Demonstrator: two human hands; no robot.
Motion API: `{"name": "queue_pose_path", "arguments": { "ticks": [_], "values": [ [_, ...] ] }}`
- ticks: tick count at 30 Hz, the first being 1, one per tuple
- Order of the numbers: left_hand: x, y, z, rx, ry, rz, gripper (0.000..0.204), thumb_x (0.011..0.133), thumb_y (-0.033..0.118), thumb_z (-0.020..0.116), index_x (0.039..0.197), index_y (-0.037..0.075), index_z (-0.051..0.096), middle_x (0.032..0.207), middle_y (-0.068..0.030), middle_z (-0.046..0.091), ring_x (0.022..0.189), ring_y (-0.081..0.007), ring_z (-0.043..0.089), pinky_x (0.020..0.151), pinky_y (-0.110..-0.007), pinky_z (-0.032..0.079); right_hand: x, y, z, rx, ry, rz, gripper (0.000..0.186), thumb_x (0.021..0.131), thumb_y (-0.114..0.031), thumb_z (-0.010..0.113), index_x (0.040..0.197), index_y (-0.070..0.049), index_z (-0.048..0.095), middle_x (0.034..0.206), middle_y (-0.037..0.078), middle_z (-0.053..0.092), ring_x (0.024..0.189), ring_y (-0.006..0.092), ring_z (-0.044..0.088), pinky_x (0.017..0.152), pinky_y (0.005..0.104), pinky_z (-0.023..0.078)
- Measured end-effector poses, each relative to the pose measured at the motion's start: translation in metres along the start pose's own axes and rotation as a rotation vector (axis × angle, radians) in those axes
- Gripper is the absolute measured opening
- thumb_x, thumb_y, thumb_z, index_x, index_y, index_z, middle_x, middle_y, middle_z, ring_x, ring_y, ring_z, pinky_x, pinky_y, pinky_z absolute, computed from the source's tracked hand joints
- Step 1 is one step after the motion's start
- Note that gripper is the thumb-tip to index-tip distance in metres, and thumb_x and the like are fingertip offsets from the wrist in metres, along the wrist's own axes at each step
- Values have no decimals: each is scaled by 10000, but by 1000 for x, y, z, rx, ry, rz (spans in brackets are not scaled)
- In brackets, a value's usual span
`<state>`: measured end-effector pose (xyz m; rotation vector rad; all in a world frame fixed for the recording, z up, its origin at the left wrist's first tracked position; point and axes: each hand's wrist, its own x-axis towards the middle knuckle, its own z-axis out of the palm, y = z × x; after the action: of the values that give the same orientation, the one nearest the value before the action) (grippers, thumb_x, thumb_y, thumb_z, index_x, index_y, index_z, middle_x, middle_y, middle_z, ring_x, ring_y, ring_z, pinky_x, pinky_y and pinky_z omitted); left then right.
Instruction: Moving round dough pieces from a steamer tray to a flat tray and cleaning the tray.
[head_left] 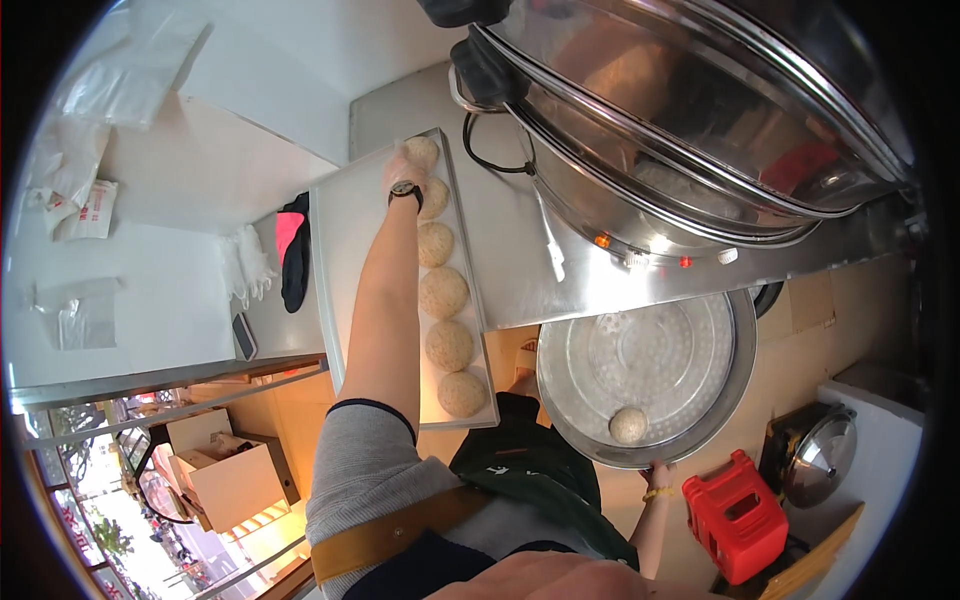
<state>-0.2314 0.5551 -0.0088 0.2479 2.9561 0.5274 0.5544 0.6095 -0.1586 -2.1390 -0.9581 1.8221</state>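
A row of several round, speckled beige buns (443, 293) runs along the right side of a white rectangular tray (365, 270) on the counter. At its far end my left hand (404, 172), in a clear plastic glove with a dark watch at the wrist, closes around the farthest bun (421, 152); its fingers are partly hidden. Low on the right, my right hand (657, 474), with a yellow band at the wrist, grips the near rim of a round perforated metal steamer tray (650, 350). One bun (628, 426) sits inside it near that rim.
A stacked metal steamer (640, 130) fills the far right of the steel counter (490, 220). Left of the tray lie a black-and-pink cloth (292, 250), plastic gloves (248, 265) and a phone (245, 336). A red plastic jug (737, 515) and a metal lid (820, 472) stand lower right.
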Motion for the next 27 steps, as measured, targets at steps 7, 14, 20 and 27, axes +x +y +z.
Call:
{"name": "queue_pose_path", "arguments": {
  "ticks": [7,14,20,27],
  "values": [
    [-17,-33,-9,-97,-50,33,750,799,385,685,1373,1,392,1227,-212,583,1147,-301,564,960,-378,440,-5,10,7,25,22,-6,351,739,-29,541,1077,25,465,841,118,568,646,195,591,521,349,579],
    [-76,-40,-19,-45,-239,89,738,722,399,746,1299,19,487,1232,-218,569,1162,-341,540,961,-396,448,15,16,3,47,-9,-7,461,756,-15,520,1212,7,457,958,132,599,727,213,624,559,322,569],
    [-83,-45,-16,-116,-235,5,716,726,373,745,1289,7,500,1199,-205,596,1128,-311,573,939,-383,461,15,19,4,79,4,-42,317,750,-17,527,1062,16,486,836,122,594,626,201,597,523,342,563],
    [-133,-75,-19,-58,-317,127,650,722,312,749,1247,-7,540,1196,-215,598,1122,-320,575,945,-380,456,15,20,6,91,1,-74,324,756,-23,529,1074,24,485,840,114,596,630,199,597,536,349,569]
  ]
}}
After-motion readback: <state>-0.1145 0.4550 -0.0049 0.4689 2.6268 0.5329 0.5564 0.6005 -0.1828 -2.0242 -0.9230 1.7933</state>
